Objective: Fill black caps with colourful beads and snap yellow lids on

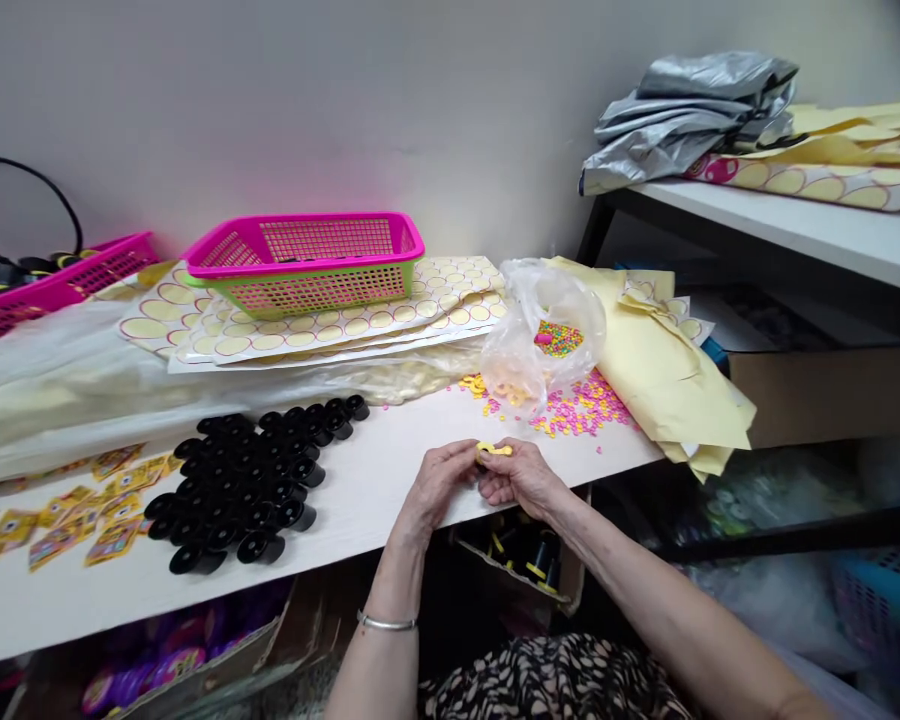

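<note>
A small yellow plastic piece (495, 450) is pinched between my two hands just above the table's front edge. My left hand (444, 482) closes on its left end, with the fingertips partly hidden. My right hand (523, 476) grips it from the right with thumb and fingers, the other fingers curled below. Beyond my hands lie loose pink and yellow bits (581, 405) and several yellow pieces (474, 384). Behind them, a clear plastic bag (514, 340) holds small multicoloured bits (560, 338). To the left stand many black round caps (247, 490) in a tight group.
Printed packets (116, 510) lie at the far left. A pink and green basket (315, 285) rests on circle-printed sheets (270, 335). Yellow paper (660, 370) hangs over the right edge. Under the table sits a box of black-and-yellow parts (529, 555). A raised shelf (795, 230) stands right.
</note>
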A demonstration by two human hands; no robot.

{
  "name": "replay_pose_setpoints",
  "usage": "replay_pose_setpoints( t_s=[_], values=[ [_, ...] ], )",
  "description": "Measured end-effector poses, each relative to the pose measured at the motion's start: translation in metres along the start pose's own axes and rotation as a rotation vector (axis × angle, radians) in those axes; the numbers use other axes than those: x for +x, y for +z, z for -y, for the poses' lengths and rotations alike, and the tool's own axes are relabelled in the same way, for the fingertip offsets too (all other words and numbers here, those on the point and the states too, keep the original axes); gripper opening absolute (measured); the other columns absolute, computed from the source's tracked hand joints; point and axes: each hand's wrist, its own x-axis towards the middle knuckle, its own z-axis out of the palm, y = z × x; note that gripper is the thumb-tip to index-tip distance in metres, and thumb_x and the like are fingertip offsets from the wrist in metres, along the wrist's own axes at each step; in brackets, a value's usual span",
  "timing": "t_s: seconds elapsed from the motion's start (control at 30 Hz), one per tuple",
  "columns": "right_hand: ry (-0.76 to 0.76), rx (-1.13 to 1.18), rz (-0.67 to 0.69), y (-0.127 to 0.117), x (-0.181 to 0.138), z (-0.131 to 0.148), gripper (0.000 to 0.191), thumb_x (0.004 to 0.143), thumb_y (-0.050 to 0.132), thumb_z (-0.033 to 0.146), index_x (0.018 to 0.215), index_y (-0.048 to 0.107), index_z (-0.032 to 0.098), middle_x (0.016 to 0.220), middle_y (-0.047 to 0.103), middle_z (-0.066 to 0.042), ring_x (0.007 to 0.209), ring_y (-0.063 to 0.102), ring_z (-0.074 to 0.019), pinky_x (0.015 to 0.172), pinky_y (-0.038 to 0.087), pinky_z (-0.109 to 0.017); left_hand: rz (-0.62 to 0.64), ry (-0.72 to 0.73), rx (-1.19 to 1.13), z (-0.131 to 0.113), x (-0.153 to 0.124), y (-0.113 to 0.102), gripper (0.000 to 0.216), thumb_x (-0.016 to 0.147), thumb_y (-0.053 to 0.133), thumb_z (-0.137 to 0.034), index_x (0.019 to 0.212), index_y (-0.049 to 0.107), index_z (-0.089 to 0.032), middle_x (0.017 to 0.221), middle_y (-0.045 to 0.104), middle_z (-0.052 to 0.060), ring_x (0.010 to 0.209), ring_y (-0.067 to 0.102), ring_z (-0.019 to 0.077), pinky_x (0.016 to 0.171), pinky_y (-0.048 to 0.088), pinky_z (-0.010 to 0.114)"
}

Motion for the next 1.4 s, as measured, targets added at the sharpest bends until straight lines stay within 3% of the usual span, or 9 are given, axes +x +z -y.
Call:
replay_pose_setpoints(
  t_s=[0.13, 0.3, 0.4, 0.53, 0.7, 0.9, 1.13, 1.27, 1.4],
  values=[
    [-0.032, -0.034, 0.005, -0.002, -0.004, -0.005, 0.038, 0.063, 0.074, 0.037, 0.082, 0.050, 0.015, 0.051, 0.062, 0.000, 0.040, 0.058, -0.0111, 0.037, 0.049, -0.019, 0.052, 0.050, 0.048, 0.002, -0.013, 0.001, 0.049, 0.058, 0.066, -0.019, 0.106, 0.061, -0.013, 0.076, 0.059, 0.001, 0.070, 0.051, 0.0113, 0.064, 0.039, 0.022],
    [0.008, -0.210, 0.038, -0.013, -0.012, -0.001, 0.039, 0.062, 0.074, 0.040, 0.086, 0.055, 0.015, 0.057, 0.063, 0.000, 0.039, 0.055, -0.0095, 0.035, 0.045, -0.017, -0.023, 0.154, 0.385, 0.005, -0.009, 0.010, 0.031, 0.062, 0.068, -0.026, 0.090, 0.065, -0.014, 0.076, 0.058, 0.001, 0.068, 0.048, 0.0112, 0.062, 0.037, 0.022],
    [-0.114, -0.460, -0.083, -0.022, -0.011, 0.009, 0.036, 0.071, 0.062, 0.049, 0.067, 0.058, 0.014, 0.044, 0.053, 0.003, 0.032, 0.042, -0.0050, 0.030, 0.030, -0.015, -0.056, 0.184, 0.497, 0.006, -0.004, 0.010, 0.020, 0.063, 0.066, -0.026, 0.079, 0.066, -0.014, 0.075, 0.057, 0.001, 0.065, 0.047, 0.0108, 0.060, 0.037, 0.022],
    [-0.335, -0.557, -0.168, -0.025, 0.000, 0.021, 0.040, 0.074, 0.057, 0.046, 0.049, 0.055, 0.014, 0.040, 0.044, 0.004, 0.039, 0.037, -0.0051, 0.038, 0.028, -0.018, 0.012, 0.198, 0.487, 0.008, 0.002, 0.006, 0.022, 0.062, 0.066, -0.019, 0.083, 0.067, -0.015, 0.078, 0.059, 0.002, 0.069, 0.051, 0.0122, 0.063, 0.039, 0.022],
    [-0.243, -0.434, -0.222, -0.025, 0.002, 0.017, 0.016, 0.064, 0.063, 0.030, 0.061, 0.060, 0.014, 0.046, 0.050, 0.004, 0.039, 0.039, -0.0066, 0.039, 0.027, -0.020, 0.010, 0.133, 0.389, 0.008, 0.000, 0.006, 0.025, 0.060, 0.068, -0.019, 0.083, 0.066, -0.013, 0.075, 0.060, 0.001, 0.069, 0.051, 0.0123, 0.064, 0.039, 0.022],
    [-0.208, -0.310, 0.119, -0.039, -0.017, 0.003, 0.036, 0.059, 0.073, 0.027, 0.093, 0.064, 0.016, 0.066, 0.060, 0.003, 0.045, 0.045, -0.0067, 0.044, 0.037, -0.020, -0.029, 0.217, 0.386, 0.004, -0.011, 0.014, 0.024, 0.064, 0.071, -0.031, 0.081, 0.065, -0.015, 0.077, 0.060, 0.002, 0.075, 0.052, 0.0146, 0.069, 0.040, 0.024],
    [-0.204, -0.214, 0.373, -0.052, -0.026, 0.014, 0.054, 0.044, 0.082, 0.023, 0.095, 0.067, 0.019, 0.091, 0.062, -0.003, 0.074, 0.055, -0.0142, 0.063, 0.046, -0.024, 0.032, 0.303, 0.420, 0.000, -0.029, 0.020, 0.022, 0.068, 0.069, -0.031, 0.084, 0.067, -0.016, 0.080, 0.060, 0.005, 0.078, 0.052, 0.0167, 0.072, 0.041, 0.027],
    [-0.181, -0.141, 0.369, -0.054, -0.031, 0.011, 0.048, 0.050, 0.080, 0.027, 0.096, 0.067, 0.018, 0.090, 0.061, -0.003, 0.067, 0.055, -0.0114, 0.062, 0.045, -0.023, 0.077, 0.339, 0.419, -0.003, -0.039, 0.022, 0.024, 0.070, 0.069, -0.030, 0.088, 0.065, -0.016, 0.085, 0.061, 0.005, 0.083, 0.053, 0.0173, 0.075, 0.041, 0.028],
    [-0.167, -0.139, 0.385, -0.051, -0.037, 0.010, 0.046, 0.050, 0.080, 0.023, 0.094, 0.065, 0.017, 0.091, 0.062, -0.003, 0.078, 0.057, -0.0137, 0.072, 0.046, -0.025, 0.120, 0.496, 0.764, -0.006, -0.048, 0.029, 0.015, 0.078, 0.059, -0.028, 0.088, 0.062, -0.018, 0.086, 0.061, 0.004, 0.082, 0.050, 0.0164, 0.077, 0.039, 0.030]
  ],
)
